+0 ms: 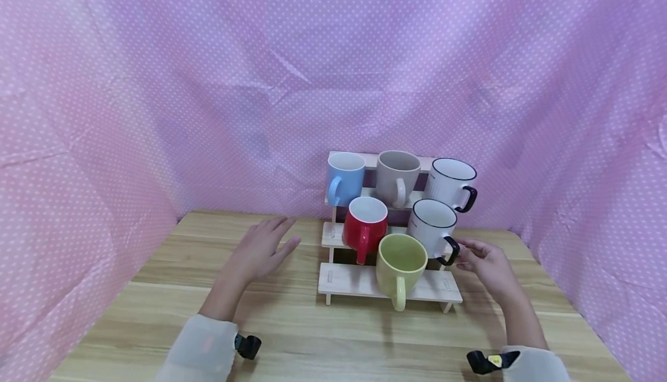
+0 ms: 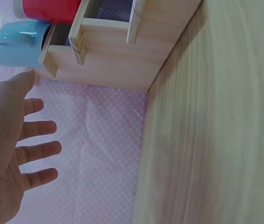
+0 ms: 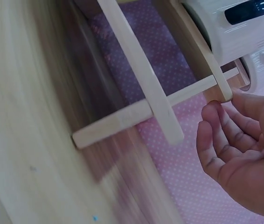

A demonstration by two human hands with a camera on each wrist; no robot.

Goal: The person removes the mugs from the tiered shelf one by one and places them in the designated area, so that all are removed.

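Head view bright w/ soft shadows on table [image 1: 312, 341]; wrist pics dimmer, blurry.

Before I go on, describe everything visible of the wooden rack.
The rack looks like pale, unpainted wood: three stepped shelves rising toward the back, a higher rear rail, and supports beneath. It stands upright on the table. Six mugs rest on it: one in front, two midway, three on top. The right hand appears to pinch the right end of the middle shelf; the left hand is apart.
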